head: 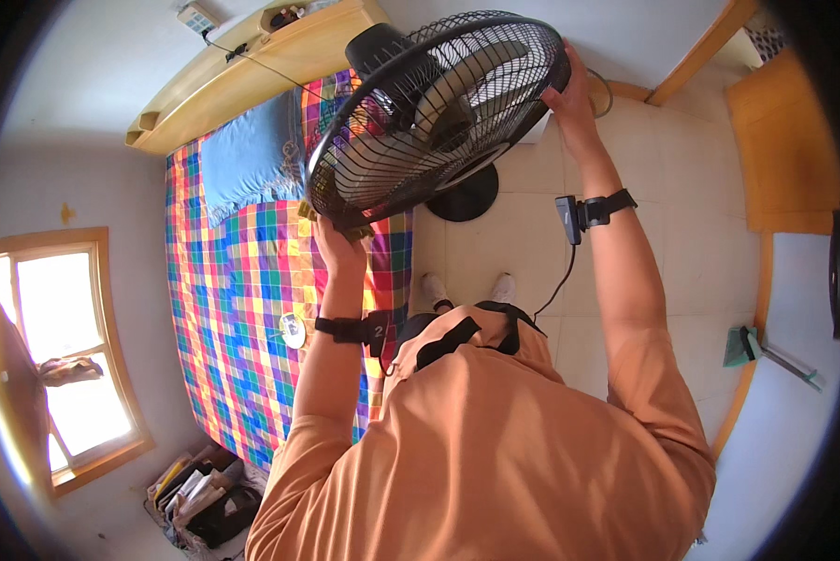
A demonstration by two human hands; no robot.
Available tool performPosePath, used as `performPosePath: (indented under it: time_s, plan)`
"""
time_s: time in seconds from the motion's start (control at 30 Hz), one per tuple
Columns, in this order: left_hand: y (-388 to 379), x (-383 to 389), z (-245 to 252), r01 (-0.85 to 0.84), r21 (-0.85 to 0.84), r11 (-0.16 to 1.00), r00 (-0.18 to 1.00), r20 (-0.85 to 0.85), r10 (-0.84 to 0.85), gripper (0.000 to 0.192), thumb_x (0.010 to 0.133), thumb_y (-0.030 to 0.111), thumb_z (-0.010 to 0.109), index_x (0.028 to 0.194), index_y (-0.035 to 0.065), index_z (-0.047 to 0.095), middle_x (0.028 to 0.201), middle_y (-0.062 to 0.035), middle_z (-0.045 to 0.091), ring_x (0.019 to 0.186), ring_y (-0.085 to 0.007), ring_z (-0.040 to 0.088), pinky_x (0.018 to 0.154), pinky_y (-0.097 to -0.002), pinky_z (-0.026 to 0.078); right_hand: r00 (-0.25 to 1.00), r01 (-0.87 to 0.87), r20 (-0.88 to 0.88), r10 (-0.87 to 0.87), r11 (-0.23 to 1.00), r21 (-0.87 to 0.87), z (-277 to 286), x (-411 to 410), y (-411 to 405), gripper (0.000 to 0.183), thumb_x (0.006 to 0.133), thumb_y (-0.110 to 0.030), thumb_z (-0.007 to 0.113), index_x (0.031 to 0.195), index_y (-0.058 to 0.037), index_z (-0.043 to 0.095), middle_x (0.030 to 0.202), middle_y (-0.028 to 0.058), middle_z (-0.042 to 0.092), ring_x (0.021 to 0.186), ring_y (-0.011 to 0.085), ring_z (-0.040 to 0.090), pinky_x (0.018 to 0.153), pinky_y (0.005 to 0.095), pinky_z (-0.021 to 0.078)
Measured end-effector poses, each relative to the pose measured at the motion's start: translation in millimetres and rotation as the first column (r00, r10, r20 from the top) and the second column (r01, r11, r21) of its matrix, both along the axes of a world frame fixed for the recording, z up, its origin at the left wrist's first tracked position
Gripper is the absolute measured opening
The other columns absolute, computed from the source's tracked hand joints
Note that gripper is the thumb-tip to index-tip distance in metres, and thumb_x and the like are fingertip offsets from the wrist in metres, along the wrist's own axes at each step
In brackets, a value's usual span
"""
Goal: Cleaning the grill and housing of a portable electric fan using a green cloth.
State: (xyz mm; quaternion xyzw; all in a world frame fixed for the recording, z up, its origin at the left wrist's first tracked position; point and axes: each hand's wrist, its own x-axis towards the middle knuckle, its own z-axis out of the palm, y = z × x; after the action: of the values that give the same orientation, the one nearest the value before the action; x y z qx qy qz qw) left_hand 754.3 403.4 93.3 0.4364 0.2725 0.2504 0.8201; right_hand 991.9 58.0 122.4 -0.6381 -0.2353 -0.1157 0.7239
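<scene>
Before me stands a pedestal fan with a black wire guard [490,98], its head tilted and close to the camera. Grey blades [455,91] show through the wires, and the black motor housing [378,49] is behind. The round black base [465,196] rests on the floor. My right hand [572,102] grips the guard's right rim. At the lower left rim, my left hand [339,249] holds a yellow-green cloth [361,232] against the guard. The fingers of that hand are partly hidden behind the fan and cloth.
To the left is a bed with a checked bedspread [251,280], a blue pillow [251,158] and a round hand fan [293,330]. A wooden headboard [307,52] carries a power strip [197,17] with a cord. A dustpan [741,346] leans by the right wall.
</scene>
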Motion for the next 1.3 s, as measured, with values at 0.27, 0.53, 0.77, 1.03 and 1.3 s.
performPosePath:
  time_s: [0.27,0.53,0.77,1.03,1.3]
  plan:
    - [7,24,17,-0.077,0.027,0.997,0.997,0.021,0.077,0.035,0.104,0.029,0.04,0.124,0.0059,0.057,0.115,-0.0061,0.066,0.102,-0.0197,0.065,0.083,-0.0318,0.054,0.993,0.117,-0.021,-0.119,0.991,-0.072,33,-3,21,0.104,0.077,-0.063,0.077,0.152,-0.0069,0.032,0.154,0.0161,0.032,0.144,0.0301,0.031,0.118,0.0434,0.0259]
    - [12,36,27,-0.123,-0.037,0.992,0.992,0.037,0.124,0.033,0.104,0.029,0.045,0.122,0.0064,0.06,0.117,-0.0047,0.066,0.103,-0.0198,0.065,0.087,-0.0321,0.053,0.987,0.146,-0.039,-0.153,0.979,-0.144,43,5,28,0.108,0.074,-0.071,0.074,0.151,-0.0068,0.034,0.15,0.0186,0.035,0.142,0.0335,0.033,0.116,0.0482,0.0286]
    - [32,38,14,-0.068,-0.066,0.995,0.995,0.067,0.073,0.034,0.104,0.03,0.044,0.123,0.007,0.06,0.118,-0.004,0.066,0.102,-0.0192,0.065,0.086,-0.0312,0.053,0.982,0.145,-0.103,-0.161,0.978,-0.151,54,2,33,0.104,0.075,-0.067,0.076,0.151,-0.0093,0.035,0.151,0.0176,0.035,0.142,0.0324,0.034,0.115,0.0462,0.0302]
    - [27,45,26,-0.116,-0.119,0.986,0.99,0.061,0.124,0.037,0.105,0.031,0.041,0.124,0.0057,0.06,0.118,-0.0046,0.066,0.102,-0.02,0.064,0.087,-0.0319,0.052,0.976,0.161,-0.114,-0.183,0.971,-0.178,65,2,36,0.101,0.076,-0.063,0.077,0.151,-0.0098,0.035,0.151,0.0179,0.035,0.141,0.033,0.034,0.115,0.0464,0.0314]
    - [27,45,31,-0.127,-0.127,0.984,0.99,0.04,0.133,0.038,0.105,0.031,0.039,0.123,0.0049,0.06,0.117,-0.0049,0.067,0.101,-0.0208,0.065,0.086,-0.0336,0.053,0.977,0.159,-0.113,-0.181,0.971,-0.179,63,7,37,0.103,0.076,-0.065,0.076,0.152,-0.0101,0.035,0.151,0.0192,0.033,0.141,0.0343,0.033,0.115,0.0483,0.0309]
